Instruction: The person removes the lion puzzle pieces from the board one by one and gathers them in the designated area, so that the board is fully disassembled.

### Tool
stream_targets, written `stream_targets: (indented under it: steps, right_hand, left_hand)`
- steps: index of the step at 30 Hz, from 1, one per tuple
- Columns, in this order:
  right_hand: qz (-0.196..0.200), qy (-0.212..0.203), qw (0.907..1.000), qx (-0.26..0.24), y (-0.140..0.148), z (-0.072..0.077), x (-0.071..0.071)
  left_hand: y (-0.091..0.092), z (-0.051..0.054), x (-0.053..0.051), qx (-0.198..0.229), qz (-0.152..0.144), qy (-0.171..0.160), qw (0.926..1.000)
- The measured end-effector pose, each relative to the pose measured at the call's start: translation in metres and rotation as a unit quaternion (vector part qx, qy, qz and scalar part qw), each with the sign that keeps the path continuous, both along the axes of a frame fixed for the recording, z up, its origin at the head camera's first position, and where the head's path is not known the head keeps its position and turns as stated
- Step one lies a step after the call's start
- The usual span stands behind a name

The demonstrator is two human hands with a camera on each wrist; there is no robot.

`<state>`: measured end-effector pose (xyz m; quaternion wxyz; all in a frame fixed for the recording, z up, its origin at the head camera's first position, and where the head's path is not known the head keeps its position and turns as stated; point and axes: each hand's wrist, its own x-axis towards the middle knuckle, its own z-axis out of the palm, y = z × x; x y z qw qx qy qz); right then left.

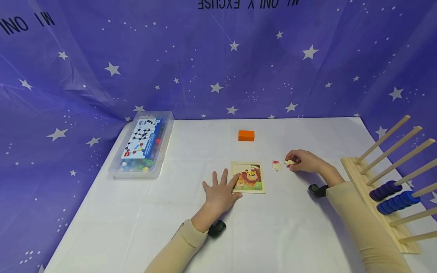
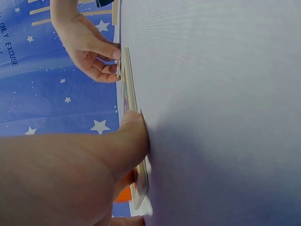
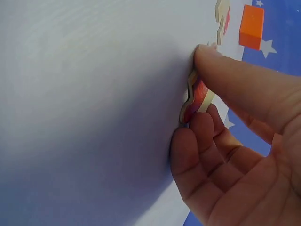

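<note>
A square wooden jigsaw puzzle [image 1: 252,181] with a lion picture lies on the white table; its upper left part shows bare wood. My left hand [image 1: 219,195] is spread beside it, the index finger resting on its left side and the thumb at the near edge. To the right, my right hand [image 1: 305,161] pinches a puzzle piece [image 3: 199,99] between thumb and fingers, close to the table surface. Another loose puzzle piece [image 1: 277,165] lies between that hand and the puzzle. In the left wrist view the puzzle frame [image 2: 129,84] appears edge-on.
An orange block [image 1: 246,135] sits behind the puzzle. At the back left is a clear plastic box [image 1: 141,146] with coloured balls inside. A wooden rack [image 1: 379,204] with pegs and blue rings stands on the right. A purple starry cloth hangs behind the table.
</note>
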<state>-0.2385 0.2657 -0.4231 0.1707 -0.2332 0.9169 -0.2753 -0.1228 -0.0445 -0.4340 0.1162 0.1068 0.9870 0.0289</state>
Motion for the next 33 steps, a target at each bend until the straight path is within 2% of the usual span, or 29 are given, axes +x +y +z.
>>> stream_targets:
  steps: [5,8,13,15,17,20,24,29,33]
  right_hand:
    - [0.001,-0.004,1.0,-0.001,0.0,0.001,0.0]
    - [-0.004,0.008,1.0,0.002,-0.001,0.001,0.001]
    - [-0.062,0.02,0.9978,-0.017,-0.016,-0.002,-0.001]
    - [-0.067,0.025,0.9968,-0.034,-0.027,-0.003,-0.002]
    - [-0.042,0.026,0.9976,-0.049,-0.037,-0.003,-0.002]
    - [0.047,0.035,0.9971,-0.048,-0.056,-0.001,-0.002]
    - [0.142,0.019,0.9897,0.0,-0.078,0.005,-0.002]
    - [0.17,-0.019,0.9832,0.063,-0.089,0.009,-0.002]
    - [0.186,-0.008,0.9796,0.077,-0.089,0.008,-0.003]
  left_hand:
    - [-0.001,0.001,-0.001,0.001,0.0,0.003,1.0]
    - [-0.001,0.001,-0.001,0.003,0.0,0.004,1.0]
    - [-0.001,0.001,-0.002,0.002,0.001,0.001,1.0]
    - [-0.001,0.001,-0.002,0.001,0.001,-0.001,1.0]
    - [-0.001,0.001,-0.002,0.001,0.0,-0.002,1.0]
    - [0.0,0.0,-0.002,-0.002,-0.001,-0.002,1.0]
    - [0.001,0.0,-0.001,-0.004,0.002,-0.002,1.0]
    - [0.002,-0.003,0.0,-0.007,0.001,0.0,1.0]
    - [0.003,-0.004,0.0,-0.007,0.002,0.003,1.0]
